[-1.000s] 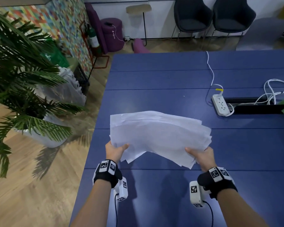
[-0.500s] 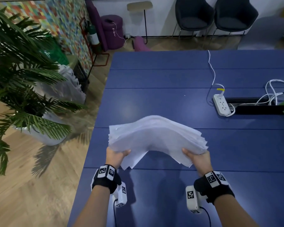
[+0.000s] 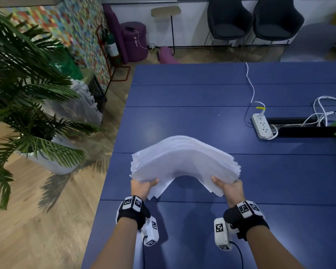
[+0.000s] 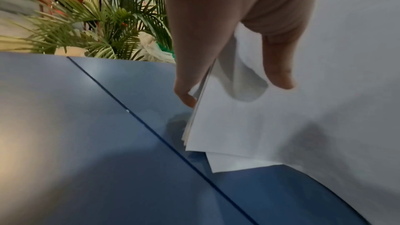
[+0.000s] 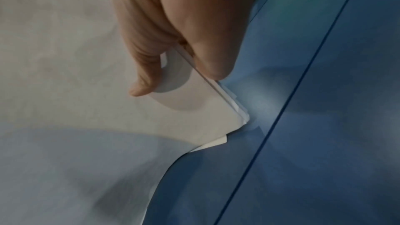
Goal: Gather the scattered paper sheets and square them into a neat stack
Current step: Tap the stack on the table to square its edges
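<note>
A thick bundle of white paper sheets (image 3: 184,158) arches upward over the blue table (image 3: 202,90), its edges fanned and uneven. My left hand (image 3: 142,186) pinches the bundle's left end, thumb on one face and fingers on the other (image 4: 216,81). At the right end my right hand (image 3: 226,186) pinches the sheets the same way (image 5: 184,73). In the wrist views the lower corners of the sheets (image 4: 216,160) (image 5: 225,133) hang close to the tabletop; contact cannot be told.
A white power strip (image 3: 262,127) with cables (image 3: 326,111) lies at the right by a black cable slot (image 3: 306,131). A potted palm (image 3: 27,105) stands off the table's left edge. Two dark chairs (image 3: 254,22) stand beyond the far edge.
Both hands have moved closer together, and the flat spread of sheets has bowed up into a high arch. The bundle has also tilted more upright.
</note>
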The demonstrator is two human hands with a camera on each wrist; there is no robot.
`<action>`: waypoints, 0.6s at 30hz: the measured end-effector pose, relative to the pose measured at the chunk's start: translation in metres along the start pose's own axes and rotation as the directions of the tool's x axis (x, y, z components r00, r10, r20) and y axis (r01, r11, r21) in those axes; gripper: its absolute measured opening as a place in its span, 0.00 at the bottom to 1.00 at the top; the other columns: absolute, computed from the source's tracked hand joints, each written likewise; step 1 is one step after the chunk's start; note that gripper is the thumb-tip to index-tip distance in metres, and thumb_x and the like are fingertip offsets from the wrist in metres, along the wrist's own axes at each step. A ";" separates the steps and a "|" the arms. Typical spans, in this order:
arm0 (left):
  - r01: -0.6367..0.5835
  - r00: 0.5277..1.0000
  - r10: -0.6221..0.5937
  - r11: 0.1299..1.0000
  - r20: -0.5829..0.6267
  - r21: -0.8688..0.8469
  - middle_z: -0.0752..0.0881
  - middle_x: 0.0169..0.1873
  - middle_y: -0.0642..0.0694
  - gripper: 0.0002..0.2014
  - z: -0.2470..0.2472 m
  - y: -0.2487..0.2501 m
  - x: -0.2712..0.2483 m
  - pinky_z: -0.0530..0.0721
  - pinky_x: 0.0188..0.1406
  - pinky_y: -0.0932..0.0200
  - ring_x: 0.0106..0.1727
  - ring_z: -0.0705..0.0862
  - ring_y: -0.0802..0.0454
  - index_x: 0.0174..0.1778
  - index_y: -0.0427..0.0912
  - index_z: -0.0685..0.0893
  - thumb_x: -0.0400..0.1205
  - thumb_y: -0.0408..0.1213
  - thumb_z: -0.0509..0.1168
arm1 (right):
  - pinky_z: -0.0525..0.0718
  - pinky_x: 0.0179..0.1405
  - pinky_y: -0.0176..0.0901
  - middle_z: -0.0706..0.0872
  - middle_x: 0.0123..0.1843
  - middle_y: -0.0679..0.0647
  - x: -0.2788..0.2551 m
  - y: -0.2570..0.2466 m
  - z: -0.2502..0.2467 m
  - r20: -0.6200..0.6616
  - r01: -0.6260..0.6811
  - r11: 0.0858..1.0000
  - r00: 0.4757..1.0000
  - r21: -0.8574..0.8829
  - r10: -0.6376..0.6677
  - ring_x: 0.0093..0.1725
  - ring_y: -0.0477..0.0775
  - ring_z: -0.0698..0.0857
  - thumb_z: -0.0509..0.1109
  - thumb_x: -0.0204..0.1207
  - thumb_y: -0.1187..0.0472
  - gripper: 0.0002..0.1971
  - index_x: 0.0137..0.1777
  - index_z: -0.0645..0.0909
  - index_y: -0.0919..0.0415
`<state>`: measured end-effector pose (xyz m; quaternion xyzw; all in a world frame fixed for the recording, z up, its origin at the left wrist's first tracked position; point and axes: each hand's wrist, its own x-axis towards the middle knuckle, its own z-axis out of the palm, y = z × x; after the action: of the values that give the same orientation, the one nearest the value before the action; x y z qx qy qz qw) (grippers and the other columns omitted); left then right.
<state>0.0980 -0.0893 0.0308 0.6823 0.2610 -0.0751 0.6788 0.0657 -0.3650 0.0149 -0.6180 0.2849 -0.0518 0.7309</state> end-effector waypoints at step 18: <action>-0.219 0.975 0.215 0.971 -0.052 -0.099 0.89 0.41 0.53 0.15 -0.009 0.027 -0.003 0.85 0.46 0.65 0.37 0.88 0.67 0.42 0.47 0.86 0.68 0.23 0.76 | 0.86 0.39 0.28 0.92 0.36 0.37 -0.002 -0.035 -0.013 0.106 0.180 0.983 0.979 -0.031 -0.176 0.37 0.36 0.89 0.77 0.67 0.73 0.12 0.45 0.86 0.57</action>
<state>0.1055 -0.0798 0.0573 0.6720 0.2020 0.0272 0.7120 0.0672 -0.3841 0.0476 -0.6575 0.1914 -0.0793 0.7245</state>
